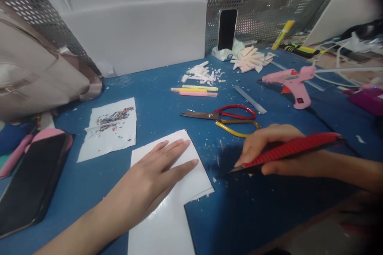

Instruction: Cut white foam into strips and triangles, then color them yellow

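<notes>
My left hand (pixel 152 175) lies flat with its fingers spread, pressing on a white board (pixel 167 223) at the front of the table. A narrow strip along the board's right part looks cut, with small crumbs beside it. To the right, my right hand (pixel 269 151) is closed around a red utility knife (pixel 293 147). Its thin blade points left, low over the blue surface, a little apart from the board's right edge. Scissors (pixel 218 115) with one red and one yellow handle lie just beyond both hands.
A paper (pixel 116 143) with colourful bits lies left, near a dark phone (pixel 32 183). Behind the scissors are pastel sticks (pixel 197 91), white scraps (pixel 200 72) and a clear strip (pixel 249 99). A pink glue gun (pixel 299 83) with a cable rests right; another phone (pixel 227 30) stands behind.
</notes>
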`<state>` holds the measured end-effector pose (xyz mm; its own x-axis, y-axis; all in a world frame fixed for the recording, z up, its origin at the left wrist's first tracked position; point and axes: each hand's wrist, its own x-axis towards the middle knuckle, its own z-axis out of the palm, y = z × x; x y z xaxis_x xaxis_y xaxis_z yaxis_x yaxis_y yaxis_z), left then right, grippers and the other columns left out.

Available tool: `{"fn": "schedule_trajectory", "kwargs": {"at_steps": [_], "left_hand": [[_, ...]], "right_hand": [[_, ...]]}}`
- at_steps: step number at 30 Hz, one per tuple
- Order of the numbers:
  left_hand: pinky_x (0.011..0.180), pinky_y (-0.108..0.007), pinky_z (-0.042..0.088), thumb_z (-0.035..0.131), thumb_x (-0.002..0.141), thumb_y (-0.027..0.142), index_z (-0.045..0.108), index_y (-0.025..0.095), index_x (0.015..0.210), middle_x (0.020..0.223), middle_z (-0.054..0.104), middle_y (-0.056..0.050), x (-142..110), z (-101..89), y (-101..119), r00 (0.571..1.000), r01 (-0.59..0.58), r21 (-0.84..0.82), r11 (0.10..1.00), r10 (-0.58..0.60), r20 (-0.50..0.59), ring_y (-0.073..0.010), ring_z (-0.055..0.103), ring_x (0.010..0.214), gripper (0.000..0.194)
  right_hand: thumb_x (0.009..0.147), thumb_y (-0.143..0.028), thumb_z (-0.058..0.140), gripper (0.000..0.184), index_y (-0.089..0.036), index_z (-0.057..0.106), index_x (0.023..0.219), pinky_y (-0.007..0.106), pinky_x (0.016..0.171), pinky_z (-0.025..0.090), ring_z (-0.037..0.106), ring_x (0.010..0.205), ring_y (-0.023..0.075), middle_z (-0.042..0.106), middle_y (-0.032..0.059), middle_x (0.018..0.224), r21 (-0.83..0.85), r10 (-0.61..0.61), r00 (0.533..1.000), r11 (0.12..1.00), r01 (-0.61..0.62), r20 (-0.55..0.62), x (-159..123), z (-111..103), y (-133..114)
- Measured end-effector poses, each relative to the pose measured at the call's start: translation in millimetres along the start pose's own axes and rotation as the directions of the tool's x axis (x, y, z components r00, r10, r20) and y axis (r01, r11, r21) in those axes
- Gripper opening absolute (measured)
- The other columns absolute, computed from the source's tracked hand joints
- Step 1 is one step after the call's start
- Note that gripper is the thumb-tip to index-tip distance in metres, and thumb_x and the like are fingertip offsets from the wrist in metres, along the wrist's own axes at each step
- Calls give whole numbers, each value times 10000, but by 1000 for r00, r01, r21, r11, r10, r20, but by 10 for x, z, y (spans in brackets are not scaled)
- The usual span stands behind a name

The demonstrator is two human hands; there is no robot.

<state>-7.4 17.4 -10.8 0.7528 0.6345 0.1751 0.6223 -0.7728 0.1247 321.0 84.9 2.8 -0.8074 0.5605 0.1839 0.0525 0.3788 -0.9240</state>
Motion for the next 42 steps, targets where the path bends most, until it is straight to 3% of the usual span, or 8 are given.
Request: {"fn": "schedule_trajectory", "kwargs": {"at_steps": [5,9,14,19,28,36,42], "left_hand": [[1199,-497,225,396,993,198,330,266,1471,1579,271,-30,27,-66,-6,996,-20,22,1000,18,86,-218,248,1457,487],[1212,-511,153,368,986,185,270,226,1496,1581,257,-41,58,-108,-25,987,-77,47,996,70,145,-218,204,1469,521],[1210,-510,149,338,966,157,252,227,1499,1593,226,-52,92,-112,-3,985,-52,26,998,47,163,-209,168,1479,544],[1203,-528,156,358,947,150,308,216,1470,1566,302,-70,97,-111,79,991,6,-9,1000,-5,132,-224,220,1466,529],[1193,-550,158,347,891,39,316,237,1467,1567,299,-69,69,-59,83,994,40,-69,997,-33,99,-233,242,1458,610],[1195,-539,154,329,907,42,301,234,1474,1575,280,-67,55,-69,85,993,39,-52,998,-33,110,-224,207,1469,599],[1186,-544,175,329,906,47,297,238,1472,1571,290,-72,45,-36,73,996,31,-43,999,-27,89,-224,234,1460,598]], "right_hand": [[837,-170,684,180,-158,679,1017,232,724,542,691,810,150,720,77,943,-64,-44,999,997,44,1,46,213,-201],[868,-100,586,144,-152,657,982,212,739,532,669,821,113,688,75,1017,-66,-127,990,990,123,-54,99,478,-314],[839,-99,565,95,-149,638,874,239,799,515,649,856,126,678,60,933,-172,-256,956,957,231,-141,156,707,-351],[750,-89,614,191,-138,609,934,246,795,520,632,866,137,643,68,942,-229,-336,932,926,301,-136,178,867,-415],[781,-78,588,236,-139,562,1007,228,751,540,612,892,136,626,90,1002,-395,-315,947,880,264,-68,106,1082,-467],[778,-58,586,224,-129,571,990,229,745,542,621,888,136,625,94,975,-425,-327,930,875,231,-168,69,1217,-492],[791,-83,555,206,-157,543,983,236,702,557,632,848,144,626,87,953,-519,-330,931,829,207,-156,43,1283,-526]]}}
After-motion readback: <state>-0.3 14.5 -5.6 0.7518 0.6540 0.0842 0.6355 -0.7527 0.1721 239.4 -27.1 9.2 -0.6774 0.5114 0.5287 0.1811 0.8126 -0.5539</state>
